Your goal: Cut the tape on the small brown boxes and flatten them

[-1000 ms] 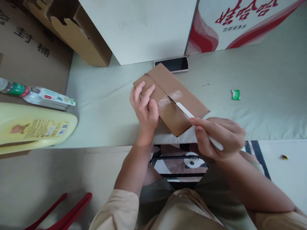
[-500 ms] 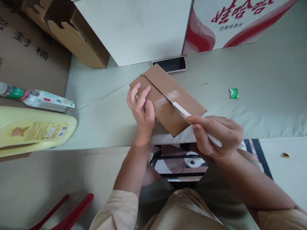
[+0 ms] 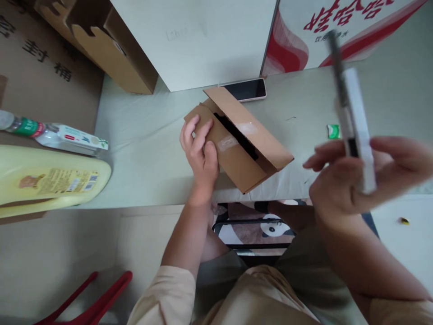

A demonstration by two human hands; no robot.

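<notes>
A small brown cardboard box (image 3: 252, 135) lies on the pale green surface in front of me, its top seam split into a dark gap with cut clear tape on both flaps. My left hand (image 3: 200, 149) rests on the box's left flap, fingers curled over its edge. My right hand (image 3: 352, 180) is raised to the right of the box, well off it, and grips a white utility knife (image 3: 353, 117) that points up and away, blurred by motion.
A phone (image 3: 246, 89) lies just behind the box against a white panel. A green wrapper (image 3: 333, 131) sits to the right. A yellow bottle (image 3: 50, 180) and a clear bottle (image 3: 54, 134) lie at the left. Cardboard boxes stand at the back left.
The knife has left the tape seam: my right hand swung it up and to the right. The box's flaps have parted along the seam. My left hand stays on the box.
</notes>
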